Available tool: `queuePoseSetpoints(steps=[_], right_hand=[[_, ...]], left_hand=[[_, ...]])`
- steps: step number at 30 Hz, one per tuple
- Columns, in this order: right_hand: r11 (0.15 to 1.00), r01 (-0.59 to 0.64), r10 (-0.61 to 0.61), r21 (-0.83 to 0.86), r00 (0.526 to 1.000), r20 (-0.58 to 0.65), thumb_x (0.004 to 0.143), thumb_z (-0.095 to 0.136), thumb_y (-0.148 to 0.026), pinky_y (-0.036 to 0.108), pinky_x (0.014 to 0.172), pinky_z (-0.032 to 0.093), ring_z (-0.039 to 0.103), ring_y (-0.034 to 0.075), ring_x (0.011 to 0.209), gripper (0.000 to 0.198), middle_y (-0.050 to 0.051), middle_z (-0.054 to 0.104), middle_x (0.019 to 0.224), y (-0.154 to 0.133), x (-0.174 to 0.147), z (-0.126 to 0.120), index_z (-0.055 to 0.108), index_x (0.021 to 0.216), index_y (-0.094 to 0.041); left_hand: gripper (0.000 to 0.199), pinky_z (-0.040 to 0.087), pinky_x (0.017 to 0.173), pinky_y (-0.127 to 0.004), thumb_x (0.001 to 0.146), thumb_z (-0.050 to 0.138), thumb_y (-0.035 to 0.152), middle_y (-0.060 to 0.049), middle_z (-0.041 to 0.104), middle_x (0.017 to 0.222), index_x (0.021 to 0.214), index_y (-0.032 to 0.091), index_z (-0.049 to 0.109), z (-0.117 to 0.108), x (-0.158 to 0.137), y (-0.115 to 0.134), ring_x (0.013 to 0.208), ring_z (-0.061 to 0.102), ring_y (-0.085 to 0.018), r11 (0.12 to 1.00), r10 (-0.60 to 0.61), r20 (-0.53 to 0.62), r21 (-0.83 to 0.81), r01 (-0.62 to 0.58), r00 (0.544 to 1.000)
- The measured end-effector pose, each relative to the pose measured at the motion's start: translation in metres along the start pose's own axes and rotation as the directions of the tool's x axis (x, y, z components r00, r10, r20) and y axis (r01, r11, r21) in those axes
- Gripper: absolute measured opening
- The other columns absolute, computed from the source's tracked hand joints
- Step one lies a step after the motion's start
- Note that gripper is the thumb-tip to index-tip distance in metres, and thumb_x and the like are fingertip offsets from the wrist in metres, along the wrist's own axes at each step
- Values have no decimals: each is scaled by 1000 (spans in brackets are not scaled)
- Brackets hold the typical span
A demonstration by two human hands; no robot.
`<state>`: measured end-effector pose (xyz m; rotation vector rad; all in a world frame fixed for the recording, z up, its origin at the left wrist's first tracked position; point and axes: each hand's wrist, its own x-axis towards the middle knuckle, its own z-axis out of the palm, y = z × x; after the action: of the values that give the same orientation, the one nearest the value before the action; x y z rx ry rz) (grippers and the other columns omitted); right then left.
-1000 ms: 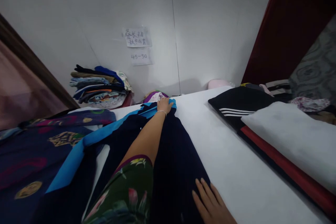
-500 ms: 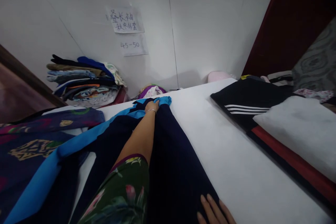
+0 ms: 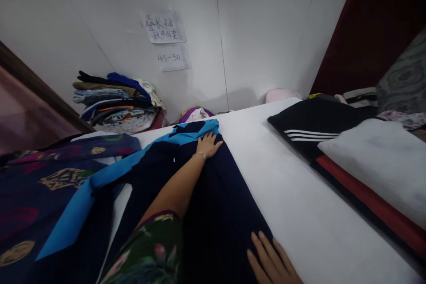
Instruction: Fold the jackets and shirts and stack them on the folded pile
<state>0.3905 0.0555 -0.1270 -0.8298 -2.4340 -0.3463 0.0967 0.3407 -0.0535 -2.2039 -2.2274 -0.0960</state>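
A navy jacket [image 3: 219,195] with bright blue panels lies spread over the white table, running from the far edge toward me. Its blue sleeve [image 3: 69,222] stretches off to the left. My left hand [image 3: 208,144] rests palm down with fingers spread on the navy cloth, just below the bunched blue part at the far end. Low in the picture, my right hand [image 3: 271,257] lies flat over the jacket's right edge, fingers extended. Neither hand grips anything.
A patterned dark garment [image 3: 66,177] lies at left, beside a stack of folded clothes [image 3: 116,100]. On the right are a black garment with white stripes [image 3: 316,120] and a white cloth [image 3: 379,155]. Two paper notes [image 3: 166,29] hang on the wall behind the white table [image 3: 282,177].
My left hand has let go of the bunched blue cloth and now lies spread, slightly nearer and to the right. My right hand stays at the jacket's edge. The view has shifted slightly.
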Motion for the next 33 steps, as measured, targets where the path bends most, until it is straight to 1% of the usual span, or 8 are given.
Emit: queuePoseSetpoints(steps=[3, 7, 9, 12, 15, 17, 25, 33], right_hand=[[993, 111, -110, -29, 994, 13, 90, 49, -52, 39, 96, 49, 55, 29, 120, 60, 14, 59, 130, 10, 9, -13, 47, 138, -16], [993, 30, -50, 118, 984, 171, 84, 56, -49, 45, 98, 47, 46, 34, 128, 73, 17, 43, 144, 7, 12, -29, 35, 146, -15], [978, -61, 8, 200, 966, 258, 83, 59, -40, 50, 103, 42, 38, 36, 134, 75, 16, 33, 150, 3, 11, -34, 30, 148, -17], [951, -159, 64, 266, 940, 335, 83, 58, -35, 55, 109, 34, 30, 37, 138, 75, 14, 23, 154, -1, 11, -41, 28, 149, -20], [941, -194, 84, 277, 928, 364, 86, 55, -39, 55, 110, 32, 28, 36, 139, 69, 12, 23, 154, -1, 13, -45, 32, 148, -20], [946, -186, 82, 266, 929, 360, 87, 53, -42, 54, 110, 33, 28, 35, 139, 65, 12, 26, 153, 1, 16, -47, 36, 146, -20], [956, -190, 105, 225, 935, 339, 92, 47, -42, 52, 111, 30, 26, 30, 141, 57, 14, 30, 152, -5, 9, -56, 40, 143, -18], [966, -139, 54, 220, 934, 353, 93, 49, -39, 49, 111, 31, 25, 30, 141, 56, 14, 27, 153, -29, -26, -88, 40, 143, -18]], left_hand=[[68, 11, 114, -54, 91, 19, 61, -6, 23, 157, 145, 24, 34, 4, 11, 1, 145, 13, -27, 999, -39, 75, 9, 39, 996], [71, 9, 115, -54, 90, 18, 63, -7, 19, 158, 147, 23, 31, -13, 8, 10, 145, 11, -26, 999, -38, 176, 5, 37, 984], [73, 9, 114, -55, 89, 18, 65, -9, 18, 158, 147, 22, 30, -21, -12, 19, 145, 12, -28, 999, -43, 190, 1, 44, 981], [75, 7, 114, -57, 88, 21, 67, -9, 18, 158, 147, 21, 32, -23, -64, 31, 145, 12, -29, 1000, 19, 113, 2, -19, 993], [74, 6, 115, -55, 89, 27, 66, -11, 23, 156, 145, 20, 35, -13, -122, 33, 145, 14, -28, 994, 106, 28, -12, -105, 994], [71, 9, 115, -54, 89, 29, 64, -11, 26, 155, 145, 20, 35, -6, -149, 29, 145, 16, -27, 993, 99, 40, -61, -97, 994], [64, 12, 114, -56, 90, 37, 58, -10, 25, 156, 144, 23, 35, -14, -170, 33, 145, 14, -26, 985, 28, 128, -175, -6, 991], [62, 7, 113, -60, 88, 44, 55, -11, 30, 153, 141, 23, 41, -25, -261, 70, 144, 17, -28, 942, 298, 114, -195, -273, 948]])
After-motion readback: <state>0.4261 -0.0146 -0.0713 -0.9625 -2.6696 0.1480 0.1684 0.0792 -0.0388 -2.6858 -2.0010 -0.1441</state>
